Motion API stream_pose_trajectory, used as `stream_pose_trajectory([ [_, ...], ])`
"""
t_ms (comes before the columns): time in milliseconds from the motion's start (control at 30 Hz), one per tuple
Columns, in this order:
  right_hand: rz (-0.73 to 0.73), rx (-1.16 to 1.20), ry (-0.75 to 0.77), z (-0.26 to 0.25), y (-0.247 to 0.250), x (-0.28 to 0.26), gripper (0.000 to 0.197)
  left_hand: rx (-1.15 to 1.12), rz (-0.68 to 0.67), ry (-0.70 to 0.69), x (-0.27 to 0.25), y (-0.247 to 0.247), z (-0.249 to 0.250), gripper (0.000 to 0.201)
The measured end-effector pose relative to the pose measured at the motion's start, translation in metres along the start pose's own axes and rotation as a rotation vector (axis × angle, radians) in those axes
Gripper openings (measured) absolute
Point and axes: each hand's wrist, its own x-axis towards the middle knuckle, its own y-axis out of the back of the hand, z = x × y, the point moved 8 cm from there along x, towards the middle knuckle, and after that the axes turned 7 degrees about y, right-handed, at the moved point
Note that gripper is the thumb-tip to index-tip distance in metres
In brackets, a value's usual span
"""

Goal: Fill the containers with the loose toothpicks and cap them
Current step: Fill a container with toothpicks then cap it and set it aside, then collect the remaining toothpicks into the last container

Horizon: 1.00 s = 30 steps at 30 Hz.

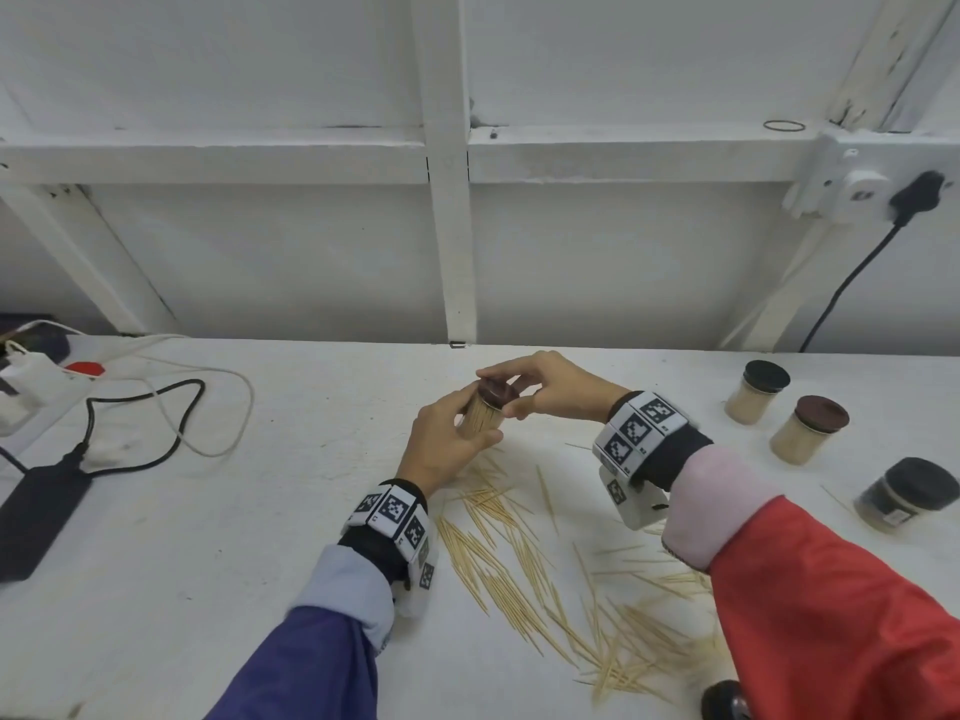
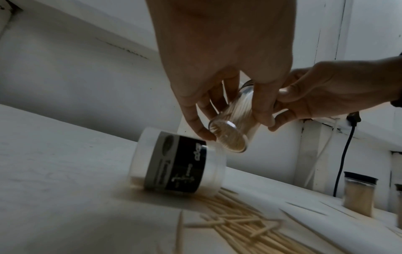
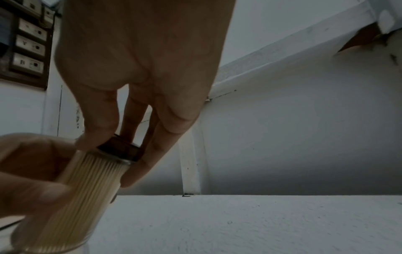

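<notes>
Above the white worktop point(image 1: 218, 511), in the head view, the left hand point(image 1: 441, 439) grasps a small clear toothpick-packed jar point(image 1: 480, 418) tilted toward the right hand point(image 1: 550, 387), whose fingers point(image 1: 496, 374) pinch the dark brown round cap point(image 1: 496, 393) on its mouth; holding the jar steady while seating the cap squarely should serve best. Left wrist view: curled fingers point(image 2: 261, 110) wrap the jar's wall, its base toward the camera. Right wrist view: fingertips ring the cap, apparently seated, though blur obscures this.
</notes>
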Motion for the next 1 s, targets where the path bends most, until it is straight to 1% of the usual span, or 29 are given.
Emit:
stream_pose_trajectory([
  [200,0.065,-0.080,-0.055,0.007,-0.007,0.000,0.056,0.021,-0.034,0.021,-0.001,-0.003,-0.006,0.050],
  [333,0.109,-0.071,-0.076,0.013,-0.015,-0.002,0.056,0.017,-0.031,0.038,-0.004,-0.003,-0.012,0.050],
  [433,0.182,-0.022,-0.046,0.012,-0.016,-0.005,0.052,0.002,-0.020,0.029,-0.003,-0.004,-0.010,0.045],
  [500,0.254,-0.058,-0.007,0.007,-0.015,-0.007,0.050,-0.003,-0.008,0.027,-0.001,-0.006,-0.006,0.042],
  [567,0.305,-0.073,0.005,0.007,-0.012,-0.008,0.049,-0.020,-0.023,0.027,0.002,-0.008,-0.002,0.046],
  [633,0.315,-0.040,-0.002,0.010,-0.008,-0.011,0.048,0.004,-0.087,0.028,0.003,-0.011,-0.003,0.059],
  [700,0.328,-0.055,-0.024,0.016,0.002,-0.019,0.049,0.097,-0.168,0.051,0.002,-0.010,-0.011,0.076],
  [733,0.348,-0.058,-0.051,0.022,0.011,-0.024,0.049,0.144,-0.193,0.066,0.002,-0.007,-0.016,0.078],
  [800,0.410,-0.079,-0.120,0.038,0.036,-0.038,0.047,0.183,-0.207,0.082,0.001,0.003,-0.025,0.066],
  [867,0.484,-0.132,-0.179,0.054,0.065,-0.053,0.040,0.151,-0.230,0.113,-0.002,0.012,-0.030,0.049],
  [900,0.524,-0.176,-0.211,0.062,0.080,-0.061,0.039,0.125,-0.256,0.136,-0.004,0.014,-0.032,0.045],
  [1000,0.632,-0.324,-0.352,0.089,0.122,-0.087,0.041,0.135,-0.327,0.184,-0.009,0.015,-0.039,0.046],
])
